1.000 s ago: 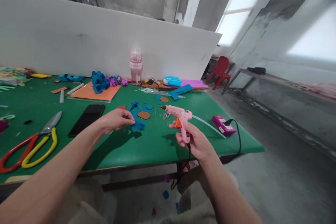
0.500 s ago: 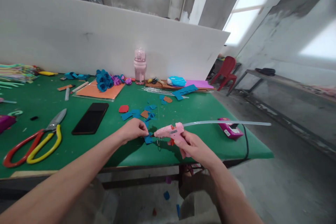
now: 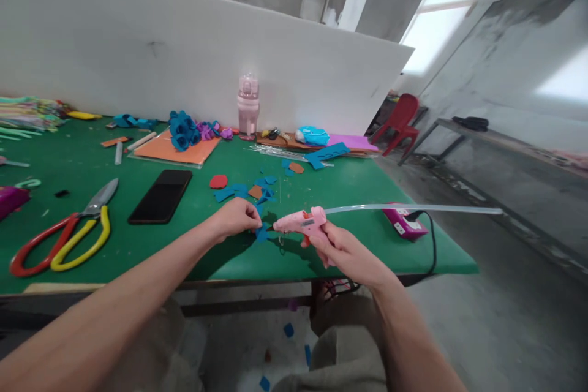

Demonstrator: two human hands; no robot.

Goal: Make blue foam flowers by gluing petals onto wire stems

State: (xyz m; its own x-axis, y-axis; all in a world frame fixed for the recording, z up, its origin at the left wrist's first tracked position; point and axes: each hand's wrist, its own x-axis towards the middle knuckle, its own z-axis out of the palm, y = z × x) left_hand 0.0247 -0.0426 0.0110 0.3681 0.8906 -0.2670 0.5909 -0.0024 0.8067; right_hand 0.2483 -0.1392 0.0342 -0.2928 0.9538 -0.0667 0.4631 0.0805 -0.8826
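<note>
My right hand (image 3: 342, 249) grips a pink glue gun (image 3: 301, 221) by its handle, a long clear glue stick (image 3: 413, 209) jutting out behind it to the right. The gun's nozzle points left at a small blue foam piece (image 3: 262, 234). My left hand (image 3: 236, 218) pinches that piece just above the green table (image 3: 138, 245), near its front edge. More blue, red and brown foam cutouts (image 3: 250, 187) lie scattered just beyond my hands.
A black phone (image 3: 160, 195) and large red-and-yellow scissors (image 3: 64, 237) lie to the left. A pink bottle (image 3: 248, 106), blue foam flowers (image 3: 181, 131) on an orange sheet stand by the white back board. A magenta power plug block (image 3: 404, 223) with black cord sits right. A red chair (image 3: 402, 124) stands beyond.
The glue gun swung from pointing up-left to level, its nozzle now at the blue piece. My left hand lifted the piece from the table and brought it nearer the front edge.
</note>
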